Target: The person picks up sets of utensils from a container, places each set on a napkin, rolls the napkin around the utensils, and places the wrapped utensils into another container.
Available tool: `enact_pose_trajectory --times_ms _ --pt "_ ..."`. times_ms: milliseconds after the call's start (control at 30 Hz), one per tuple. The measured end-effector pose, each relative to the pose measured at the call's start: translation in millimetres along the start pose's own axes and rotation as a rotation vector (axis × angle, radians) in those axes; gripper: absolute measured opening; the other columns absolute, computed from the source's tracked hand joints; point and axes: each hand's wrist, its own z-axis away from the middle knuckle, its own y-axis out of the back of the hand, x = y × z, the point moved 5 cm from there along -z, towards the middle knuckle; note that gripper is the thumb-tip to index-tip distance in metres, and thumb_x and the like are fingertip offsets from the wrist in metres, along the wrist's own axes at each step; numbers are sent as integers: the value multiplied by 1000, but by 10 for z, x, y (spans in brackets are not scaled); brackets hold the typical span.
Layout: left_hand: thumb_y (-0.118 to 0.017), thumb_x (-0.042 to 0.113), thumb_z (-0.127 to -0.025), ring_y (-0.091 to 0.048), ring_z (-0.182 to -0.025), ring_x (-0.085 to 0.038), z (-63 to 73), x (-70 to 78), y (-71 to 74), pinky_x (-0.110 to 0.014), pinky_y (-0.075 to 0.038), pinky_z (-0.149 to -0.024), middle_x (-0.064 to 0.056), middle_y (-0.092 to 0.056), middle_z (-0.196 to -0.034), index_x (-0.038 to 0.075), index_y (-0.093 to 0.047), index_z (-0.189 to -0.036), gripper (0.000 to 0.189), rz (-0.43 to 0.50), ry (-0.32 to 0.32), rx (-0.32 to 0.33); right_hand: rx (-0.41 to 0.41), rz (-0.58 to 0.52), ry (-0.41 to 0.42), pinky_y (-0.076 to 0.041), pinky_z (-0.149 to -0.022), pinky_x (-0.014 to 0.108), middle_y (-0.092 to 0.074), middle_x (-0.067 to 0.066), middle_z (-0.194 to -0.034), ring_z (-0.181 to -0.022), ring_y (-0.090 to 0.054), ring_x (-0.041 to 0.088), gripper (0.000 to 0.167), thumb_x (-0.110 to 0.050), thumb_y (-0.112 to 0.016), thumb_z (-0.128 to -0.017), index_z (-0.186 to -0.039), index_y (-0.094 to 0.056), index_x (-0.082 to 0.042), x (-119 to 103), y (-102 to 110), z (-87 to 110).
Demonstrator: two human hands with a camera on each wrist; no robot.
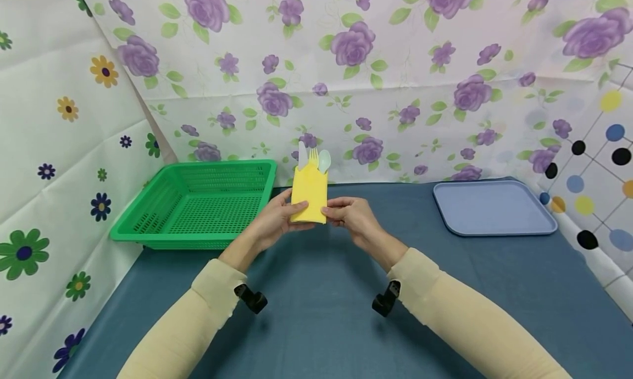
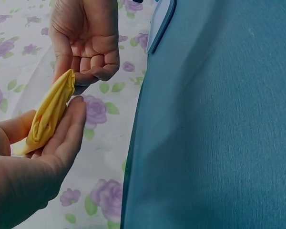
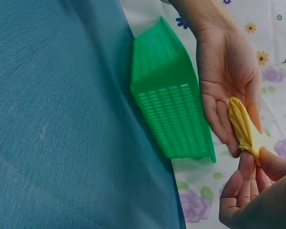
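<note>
A folded yellow napkin (image 1: 309,195) is held upright between both hands above the table. Out of its top stick a pale knife (image 1: 303,155), a yellow fork (image 1: 314,157) and a pale green spoon (image 1: 324,160); their lower parts are hidden inside the fold. My left hand (image 1: 278,217) grips the lower left side, thumb in front and fingers behind. With thumb and fingers, my right hand (image 1: 352,216) pinches the lower right edge. Both wrist views show the napkin's folded bottom end (image 2: 50,112), layered and bunched, with the left fingers (image 3: 219,117) flat behind it.
At the left of the blue table (image 1: 316,313) stands a green perforated basket (image 1: 193,241), close to the left forearm. A grey-blue tray (image 1: 494,208) lies at the back right. Flowered sheets (image 1: 346,110) hang behind and at the sides.
</note>
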Motion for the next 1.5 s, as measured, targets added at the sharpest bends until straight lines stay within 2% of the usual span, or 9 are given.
enact_pose_trajectory --times_ms 167,367,567,700,833,1033,1233,1500 --pt "-58 19 -109 -70 -116 -27 -3 21 31 -54 -50 -107 -20 -58 -138 13 -35 -159 55 4 1 16 -4 0 5 -53 -81 35 -74 7 -96 -86 -67 22 28 -10 -77 -96 -121 -73 2 -23 -32 -11" --pt "-58 19 -110 -70 -114 -25 -3 47 72 -58 -44 -112 -19 -58 -137 13 -35 -160 56 -5 -9 6 5 -12 5 -54 -81 36 -75 7 -96 -82 -66 20 27 -9 -77 -96 -120 -74 2 -44 -68 -31" --pt "-58 18 -109 -70 -115 -25 -7 66 91 -49 -53 -105 -21 -59 -137 9 -34 -160 56 -39 -18 -9 23 -32 6 -53 -85 39 -75 8 -95 -81 -67 20 26 -7 -77 -95 -118 -74 3 -32 -76 -47" --pt "-62 13 -107 -70 -117 -29 -11 77 109 -44 -58 -99 -22 -59 -136 9 -36 -159 58 -54 -15 7 23 -36 5 -54 -85 39 -75 9 -97 -81 -67 19 26 -7 -77 -95 -119 -74 3 -36 -95 -47" --pt "-66 11 -104 -69 -118 -30 -17 73 149 -45 -57 -100 -22 -58 -136 11 -38 -158 60 -67 -2 36 10 -42 7 -55 -84 37 -75 10 -98 -83 -68 21 26 -7 -77 -95 -119 -74 3 -40 -136 -54" --pt "-65 12 -105 -67 -119 -29 -1 83 221 -49 -53 -106 -21 -56 -137 9 -37 -158 60 -80 7 37 7 -52 12 -56 -79 33 -76 10 -97 -83 -69 20 26 -7 -78 -94 -119 -74 2 -52 -208 -67" --pt "-63 11 -106 -68 -118 -26 54 107 314 -43 -56 -102 -20 -55 -138 8 -36 -158 59 -88 16 36 -15 -50 9 -57 -82 35 -76 11 -100 -82 -69 20 28 -9 -78 -95 -119 -74 2 -59 -310 -80" --pt "-63 14 -107 -69 -116 -22 135 122 440 -44 -55 -104 -18 -56 -139 9 -32 -161 63 -92 33 40 -43 -45 12 -57 -86 37 -76 11 -99 -84 -69 22 25 -8 -77 -95 -118 -75 2 -75 -450 -98"
